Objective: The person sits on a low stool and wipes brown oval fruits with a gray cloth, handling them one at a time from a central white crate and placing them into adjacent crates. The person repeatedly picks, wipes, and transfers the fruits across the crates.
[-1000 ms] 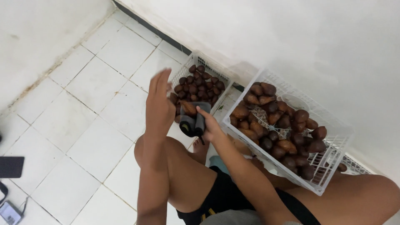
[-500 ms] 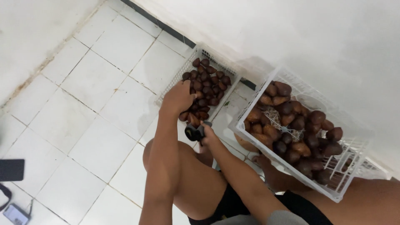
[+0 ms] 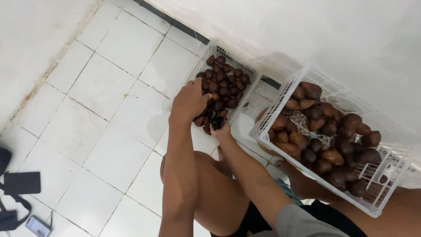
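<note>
Head view: my left hand (image 3: 189, 100) cupped over the basket's (image 3: 198, 70) brown fruits (image 3: 223, 81) — right hand (image 3: 220, 130) beside it, pinching a dark object (image 3: 214, 118).

A small white plastic basket (image 3: 245, 72) sat on the tiled floor against the wall, heaped with dark brown, scaly, teardrop-shaped fruits (image 3: 223, 85). At its near end, a black clipper-like tool (image 3: 215, 119) stood among the fruits, partly hidden.

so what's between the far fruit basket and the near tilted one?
Head view: a strip of bare white tile floor separates the far basket from the near basket; no fruit lies there. Both hands sit at the far basket's near end.
</note>
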